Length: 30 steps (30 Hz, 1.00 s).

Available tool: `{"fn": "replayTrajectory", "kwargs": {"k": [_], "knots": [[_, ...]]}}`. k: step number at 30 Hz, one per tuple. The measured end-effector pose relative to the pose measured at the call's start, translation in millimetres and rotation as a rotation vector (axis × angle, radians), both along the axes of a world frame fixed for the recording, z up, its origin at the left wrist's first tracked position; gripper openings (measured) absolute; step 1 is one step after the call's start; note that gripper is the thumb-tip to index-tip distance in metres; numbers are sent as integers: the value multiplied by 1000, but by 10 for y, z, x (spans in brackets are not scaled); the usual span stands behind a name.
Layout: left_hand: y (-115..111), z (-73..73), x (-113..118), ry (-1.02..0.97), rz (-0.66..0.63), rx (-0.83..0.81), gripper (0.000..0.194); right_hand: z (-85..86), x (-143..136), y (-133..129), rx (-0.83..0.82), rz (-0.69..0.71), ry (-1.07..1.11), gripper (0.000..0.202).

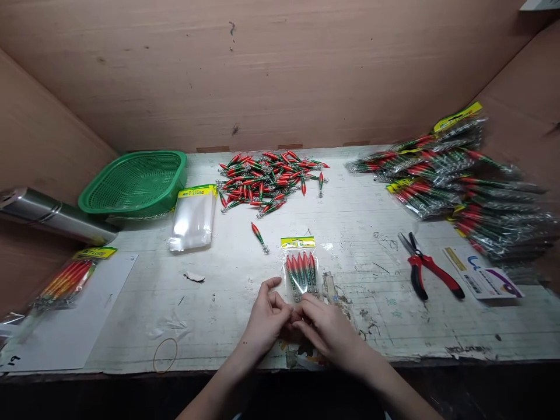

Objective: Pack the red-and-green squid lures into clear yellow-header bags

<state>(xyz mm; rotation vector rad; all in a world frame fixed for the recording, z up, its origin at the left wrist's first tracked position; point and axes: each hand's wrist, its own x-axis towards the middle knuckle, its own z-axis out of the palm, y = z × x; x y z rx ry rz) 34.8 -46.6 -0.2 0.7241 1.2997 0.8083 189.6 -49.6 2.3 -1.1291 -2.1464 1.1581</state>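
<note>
A clear plastic bag [300, 269] with a yellow header lies at the front middle of the table, several red-and-green fishing lures inside it. My left hand [270, 315] pinches the bag's lower left end between thumb and fingers. At the lower right end, the fingers of my right hand [326, 326] are closed on the same bag. The hands nearly meet, and they hide the bag's bottom edge. Just beyond the bag, a single loose lure [259, 237] rests on the paper.
Loose lures [266, 181] form a pile at the back. Left are a green basket [131, 204], empty bags [192, 221], a metal flask [56, 213], a bag of orange lures [67, 280] and a rubber band [165, 355]. Right are red-black pliers [431, 269], a card [483, 275] and filled bags [441, 169].
</note>
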Motion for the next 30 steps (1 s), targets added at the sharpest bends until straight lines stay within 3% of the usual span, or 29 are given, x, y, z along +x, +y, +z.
{"fn": "replayTrajectory", "kwargs": {"k": [7, 11, 19, 22, 26, 28, 30], "knots": [[-12, -17, 5, 11, 8, 9, 54, 27, 134, -4, -236, -99, 198, 15], [-3, -5, 8, -13, 8, 5, 56, -1, 181, -62, -134, -146, 152, 17], [-28, -21, 5, 11, -11, 28, 54, -75, 76, -56, 258, 10, -4, 18], [-44, -23, 13, 0, 0, 33, 53, -46, 63, -50, 211, -6, 60, 18], [-53, -34, 33, -3, 31, 7, 54, -8, 279, -52, -56, -219, 242, 17], [-52, -44, 45, 12, 31, 7, 54, -47, 581, -36, -153, -434, 317, 18], [-58, -54, 50, 31, 17, 23, 51, -125, 1022, -15, -147, -687, 330, 24]]}}
